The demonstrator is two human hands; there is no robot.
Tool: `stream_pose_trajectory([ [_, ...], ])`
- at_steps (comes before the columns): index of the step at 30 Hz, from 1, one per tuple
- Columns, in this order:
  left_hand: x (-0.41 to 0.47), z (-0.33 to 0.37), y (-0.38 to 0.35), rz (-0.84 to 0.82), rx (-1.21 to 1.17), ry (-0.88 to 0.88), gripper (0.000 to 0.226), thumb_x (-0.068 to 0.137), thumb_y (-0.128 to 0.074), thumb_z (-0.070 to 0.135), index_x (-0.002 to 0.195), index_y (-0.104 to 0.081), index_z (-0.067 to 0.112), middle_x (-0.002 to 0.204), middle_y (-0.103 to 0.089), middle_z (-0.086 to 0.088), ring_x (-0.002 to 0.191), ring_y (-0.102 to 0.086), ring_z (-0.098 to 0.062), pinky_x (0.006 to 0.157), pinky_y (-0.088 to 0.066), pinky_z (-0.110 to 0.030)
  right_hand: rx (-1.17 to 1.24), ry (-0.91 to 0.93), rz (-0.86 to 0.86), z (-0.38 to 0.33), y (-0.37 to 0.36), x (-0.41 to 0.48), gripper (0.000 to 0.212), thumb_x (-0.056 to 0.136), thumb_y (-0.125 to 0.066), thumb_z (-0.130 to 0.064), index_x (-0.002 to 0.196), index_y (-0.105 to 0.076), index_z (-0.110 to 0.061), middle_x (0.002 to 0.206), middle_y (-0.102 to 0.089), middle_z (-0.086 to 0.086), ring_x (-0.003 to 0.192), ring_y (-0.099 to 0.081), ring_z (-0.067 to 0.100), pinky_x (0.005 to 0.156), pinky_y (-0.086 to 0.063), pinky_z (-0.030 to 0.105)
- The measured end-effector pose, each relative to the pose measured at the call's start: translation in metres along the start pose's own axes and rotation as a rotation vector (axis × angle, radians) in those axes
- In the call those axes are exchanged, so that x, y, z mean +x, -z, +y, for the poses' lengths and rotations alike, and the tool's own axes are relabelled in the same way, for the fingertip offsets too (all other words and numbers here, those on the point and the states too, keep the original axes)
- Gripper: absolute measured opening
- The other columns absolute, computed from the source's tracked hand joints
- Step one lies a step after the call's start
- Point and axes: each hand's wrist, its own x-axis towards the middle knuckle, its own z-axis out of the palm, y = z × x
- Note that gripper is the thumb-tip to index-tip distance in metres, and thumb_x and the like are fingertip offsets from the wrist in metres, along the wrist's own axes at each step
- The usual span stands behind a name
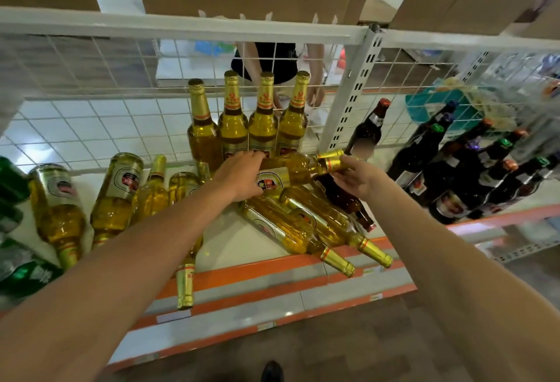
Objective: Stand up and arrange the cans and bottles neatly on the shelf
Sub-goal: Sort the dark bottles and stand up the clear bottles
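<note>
Glass of a clear amber-yellow forms the long-necked bottle [298, 169] that is held level, just above the fallen ones, between two hands. Its labelled body is gripped by the left hand [239, 175], fingers curled over the top. Its gold-foil neck is pinched by the right hand [354, 175]. Behind it, four matching bottles [233, 127] are stood upright in a row against the white wire-mesh back [91, 114]. More yellow bottles [115, 196] are strewn flat on the smooth white shelf [236, 242] edged with an orange front strip. Dark brown glass bottles [454, 175] are grouped in the bay to the right.
</note>
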Motion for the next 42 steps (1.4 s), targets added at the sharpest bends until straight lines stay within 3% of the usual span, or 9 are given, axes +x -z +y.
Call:
stream_pose_trajectory([
  [4, -0.028, -0.011, -0.002, 0.151, -0.19, 0.14, 0.077, 0.07, -0.085, 0.041, 0.133, -0.047, 0.017, 0.125, -0.062, -0.002, 0.111, -0.062, -0.023, 0.095, -0.053, -0.042, -0.139, 0.299, -0.033, -0.032, -0.043, -0.032, 0.031, 0.086, -0.076, -0.019, 0.107, -0.064, -0.001, 0.099, -0.073, 0.014, 0.077, -0.073, 0.02, 0.067, -0.061, 0.031],
  [8, -0.057, -0.022, -0.002, 0.309, -0.3, 0.319, 0.069, 0.07, -0.085, 0.044, 0.123, -0.051, 0.016, 0.109, -0.063, 0.001, 0.097, -0.064, -0.021, 0.084, -0.056, -0.037, -0.421, 0.615, -0.134, -0.046, -0.103, -0.075, 0.017, 0.085, -0.077, -0.025, 0.088, -0.065, -0.013, 0.085, -0.074, 0.008, 0.068, -0.071, 0.015, 0.067, -0.058, 0.03],
  [12, -0.075, -0.036, -0.012, 0.366, -0.349, 0.42, 0.065, 0.067, -0.085, 0.046, 0.116, -0.054, 0.017, 0.104, -0.066, 0.003, 0.097, -0.064, -0.021, 0.091, -0.053, -0.043, -0.807, 0.921, -0.121, -0.038, -0.161, -0.104, 0.028, 0.083, -0.077, -0.036, 0.083, -0.07, -0.009, 0.076, -0.073, 0.008, 0.069, -0.072, 0.023, 0.066, -0.061, 0.043],
  [16, -0.08, -0.047, -0.028, 0.295, -0.378, 0.488, 0.086, 0.06, -0.077, 0.068, 0.126, -0.048, 0.021, 0.115, -0.066, 0.0, 0.108, -0.062, -0.025, 0.101, -0.045, -0.049, -0.979, 1.073, -0.154, -0.022, -0.191, -0.12, 0.033, 0.084, -0.075, -0.033, 0.095, -0.069, -0.003, 0.074, -0.069, 0.009, 0.062, -0.065, 0.022, 0.061, -0.058, 0.042],
  [20, -0.078, -0.047, -0.037, 0.256, -0.345, 0.523, 0.072, 0.073, -0.076, 0.059, 0.127, -0.048, 0.02, 0.118, -0.065, -0.003, 0.114, -0.059, -0.028, 0.106, -0.036, -0.047, -1.095, 1.088, -0.132, -0.006, -0.201, -0.113, 0.039, 0.084, -0.074, -0.041, 0.107, -0.066, -0.011, 0.083, -0.065, -0.001, 0.067, -0.062, 0.013, 0.058, -0.051, 0.032],
  [25, -0.076, -0.045, -0.034, 0.242, -0.313, 0.553, 0.065, 0.079, -0.074, 0.053, 0.128, -0.049, 0.017, 0.123, -0.064, -0.004, 0.12, -0.054, -0.029, 0.109, -0.033, -0.046, -1.099, 1.079, -0.139, -0.003, -0.205, -0.108, 0.039, 0.084, -0.074, -0.044, 0.107, -0.064, -0.014, 0.086, -0.066, -0.001, 0.075, -0.064, 0.016, 0.06, -0.052, 0.032],
  [31, -0.084, -0.046, -0.027, 0.186, -0.359, 0.524, 0.065, 0.078, -0.072, 0.058, 0.127, -0.051, 0.021, 0.122, -0.065, -0.002, 0.12, -0.057, -0.029, 0.104, -0.043, -0.048, -1.149, 1.087, -0.133, 0.005, -0.197, -0.115, 0.05, 0.087, -0.071, -0.045, 0.123, -0.058, -0.013, 0.091, -0.068, 0.002, 0.075, -0.065, 0.018, 0.06, -0.054, 0.033],
  [38, -0.105, -0.047, 0.01, 0.187, -0.504, 0.385, 0.052, 0.084, -0.073, 0.042, 0.13, -0.051, 0.027, 0.123, -0.066, 0.006, 0.115, -0.062, -0.02, 0.097, -0.052, -0.044, -1.127, 1.011, -0.099, 0.012, -0.199, -0.116, 0.059, 0.088, -0.069, -0.045, 0.135, -0.054, -0.014, 0.102, -0.069, 0.004, 0.084, -0.066, 0.02, 0.067, -0.056, 0.035],
  [42, -0.111, -0.049, 0.027, 0.166, -0.515, 0.312, 0.044, 0.088, -0.069, 0.037, 0.128, -0.053, 0.026, 0.113, -0.068, 0.007, 0.105, -0.064, -0.016, 0.091, -0.054, -0.038, -1.142, 0.956, -0.095, 0.011, -0.2, -0.123, 0.049, 0.088, -0.071, -0.042, 0.126, -0.058, -0.015, 0.098, -0.068, 0.0, 0.087, -0.067, 0.02, 0.068, -0.056, 0.035],
])
